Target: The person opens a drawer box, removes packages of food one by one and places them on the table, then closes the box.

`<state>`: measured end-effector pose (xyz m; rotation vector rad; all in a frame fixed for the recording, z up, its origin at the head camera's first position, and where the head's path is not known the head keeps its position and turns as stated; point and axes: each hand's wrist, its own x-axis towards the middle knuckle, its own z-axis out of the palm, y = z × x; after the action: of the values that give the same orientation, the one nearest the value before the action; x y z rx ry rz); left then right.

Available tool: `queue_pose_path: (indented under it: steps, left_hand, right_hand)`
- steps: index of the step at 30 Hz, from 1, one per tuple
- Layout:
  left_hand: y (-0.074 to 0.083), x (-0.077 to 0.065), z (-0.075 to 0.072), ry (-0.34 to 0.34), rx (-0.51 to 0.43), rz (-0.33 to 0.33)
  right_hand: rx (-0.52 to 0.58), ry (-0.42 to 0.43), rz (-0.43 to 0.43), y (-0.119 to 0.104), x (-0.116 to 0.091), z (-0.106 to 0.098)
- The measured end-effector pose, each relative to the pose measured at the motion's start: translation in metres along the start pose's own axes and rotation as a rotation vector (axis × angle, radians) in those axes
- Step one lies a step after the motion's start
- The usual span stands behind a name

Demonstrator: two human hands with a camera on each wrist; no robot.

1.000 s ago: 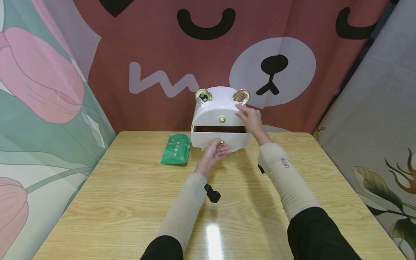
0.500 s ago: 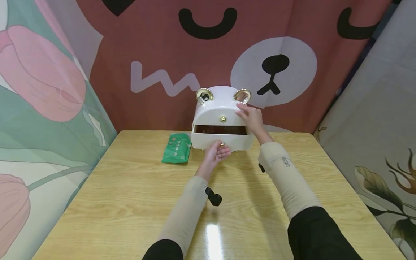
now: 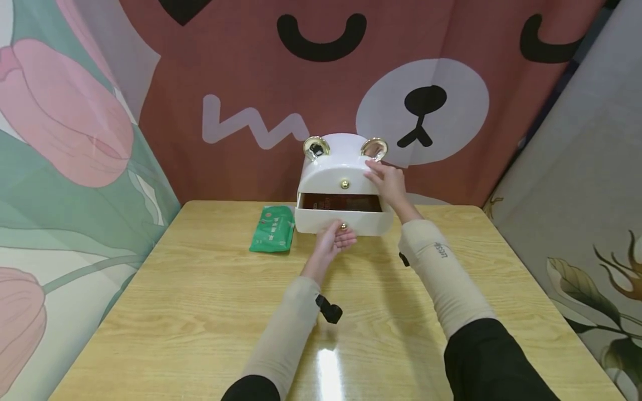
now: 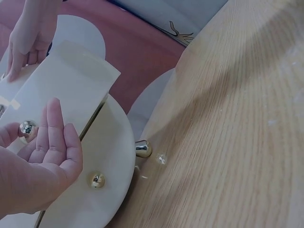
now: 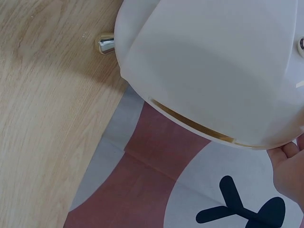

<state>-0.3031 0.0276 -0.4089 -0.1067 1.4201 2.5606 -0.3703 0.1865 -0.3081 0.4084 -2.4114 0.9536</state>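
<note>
A white drawer box point(image 3: 343, 146) with two gold, ear-shaped rings on top stands at the back of the table. Its lower drawer point(image 3: 371, 224) is pulled partway out, and a dark reddish-brown inside with faint lettering shows. My left hand point(image 3: 329, 240) pinches that drawer's gold knob point(image 4: 27, 128) between thumb and index finger, its other fingers extended. At the box's upper right corner, below the ear, my right hand point(image 3: 391, 184) holds the edge with thumb and fingertips. In the right wrist view only part of this hand shows beside the box's rim.
A green packet point(image 3: 272, 229) with pale lettering lies left of the box on the wooden table point(image 3: 210, 312). Close behind the table hangs a reddish curtain point(image 3: 241, 172) with a bear face. The upper drawer's gold knob point(image 3: 344, 184) sits above the gap.
The lower drawer has slid further out toward me with my left hand on its knob, and more of its inside shows. My right hand has stayed at the box's corner.
</note>
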Motion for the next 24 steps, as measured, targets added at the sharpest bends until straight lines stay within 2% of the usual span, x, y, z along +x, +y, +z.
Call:
queue_pose_path:
  steps: [24]
  left_hand:
    - [-0.003, -0.014, -0.001, -0.011, 0.026, 0.027]
  right_hand:
    - [-0.007, 0.001, 0.001, 0.001, 0.000, 0.001]
